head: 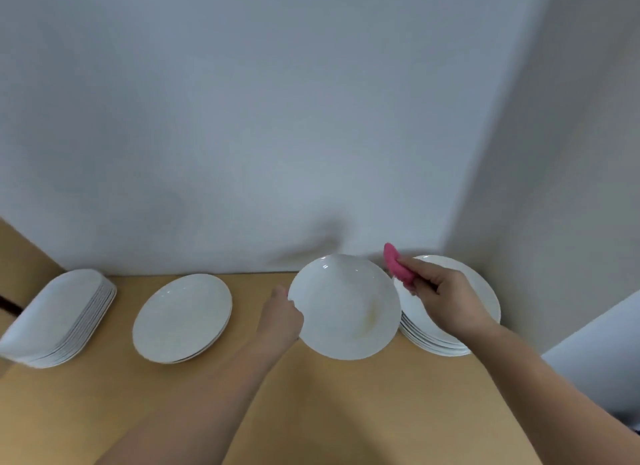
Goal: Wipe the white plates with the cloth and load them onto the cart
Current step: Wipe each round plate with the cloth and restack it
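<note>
At the far-left edge of a light-brown wooden bench [346, 412], against a plain white wall [277, 118], a tall stack of oblong white plates [65, 317] sits partly cut off by the frame. To its right, near the bench's back edge, lies a low stack of round white plates [181, 317], set apart from its neighbours.

Next, the person's left hand [280, 317] reaches in from below, fingers curled round the left rim of a single round white deep plate [346, 307]. The hand holds it raised off the bench and tilted, its inner face toward the camera. A faint yellowish smear marks the lower right of that face.

Just beyond the plate's upper-right rim, a bunched pink cloth [398, 267] pokes out of the right hand [446, 293], whose fingers are closed tightly round it. Whether the cloth touches the rim cannot be told. The right hand hovers over a taller stack of round white plates [436, 343] standing at the bench's back-right corner, where the wall turns. The lifted plate overlaps this stack's left side in the view.

The two hands are apart, one at each side of the tilted plate.
</note>
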Motion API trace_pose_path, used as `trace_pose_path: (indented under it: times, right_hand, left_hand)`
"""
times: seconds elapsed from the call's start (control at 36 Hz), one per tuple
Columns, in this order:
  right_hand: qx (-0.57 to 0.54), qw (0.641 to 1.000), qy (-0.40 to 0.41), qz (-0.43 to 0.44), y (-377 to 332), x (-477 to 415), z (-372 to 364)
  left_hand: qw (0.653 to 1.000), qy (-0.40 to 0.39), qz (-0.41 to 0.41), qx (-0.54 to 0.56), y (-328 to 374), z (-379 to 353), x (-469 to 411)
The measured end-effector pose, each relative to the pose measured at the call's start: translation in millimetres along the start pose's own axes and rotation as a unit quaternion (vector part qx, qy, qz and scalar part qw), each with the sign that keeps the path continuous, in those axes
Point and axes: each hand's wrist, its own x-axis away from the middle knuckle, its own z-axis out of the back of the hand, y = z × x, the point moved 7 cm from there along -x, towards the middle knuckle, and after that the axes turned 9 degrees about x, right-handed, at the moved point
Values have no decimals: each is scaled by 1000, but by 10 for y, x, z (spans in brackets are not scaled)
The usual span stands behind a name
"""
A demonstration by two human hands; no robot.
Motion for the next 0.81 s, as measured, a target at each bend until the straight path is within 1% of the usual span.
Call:
trace_pose_path:
  times: [0.17,0.25,0.36,0.53,0.69,0.81]
  right_hand:
    - [-13,999,-50,-13,-166,-41,-549]
    - [18,998,-56,-36,-106,-43,-729]
    - [52,995,-62,-60,-35,-46,-929]
    - [64,992,-82,-74,100,-62,-1190]
    - [83,993,-71,-45,188,-95,-1306]
    - [104,990,-93,-29,222,-101,-1399]
  left_hand:
    - [999,-3,50,-5,-514,262,81]
    - [998,3,58,-22,-714,310,60]
    - [997,0,78,-12,-913,315,32]
    - [997,0,79,10,-1130,266,-92]
    - [998,2,68,8,-1180,195,-146]
    - [998,5,66,9,-1219,133,-160]
